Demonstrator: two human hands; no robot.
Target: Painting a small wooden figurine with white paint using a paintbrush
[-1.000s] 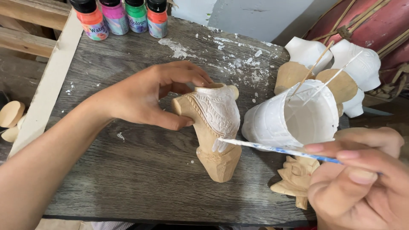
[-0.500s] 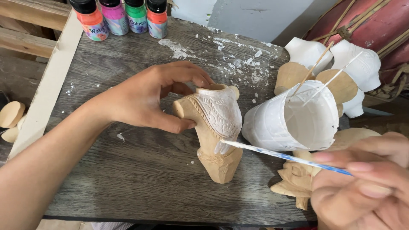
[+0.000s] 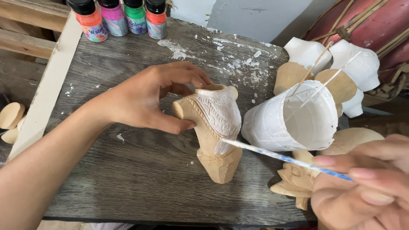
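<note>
Both hands (image 3: pixel 149 100) (image 3: pixel 366 187) in closed finger grips.

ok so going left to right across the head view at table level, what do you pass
left hand → carved wooden figure, partly painted white → paintbrush → white paint cup → right hand

Single head view, close, looking steeply down at table (image 3: pixel 140 179)
</note>
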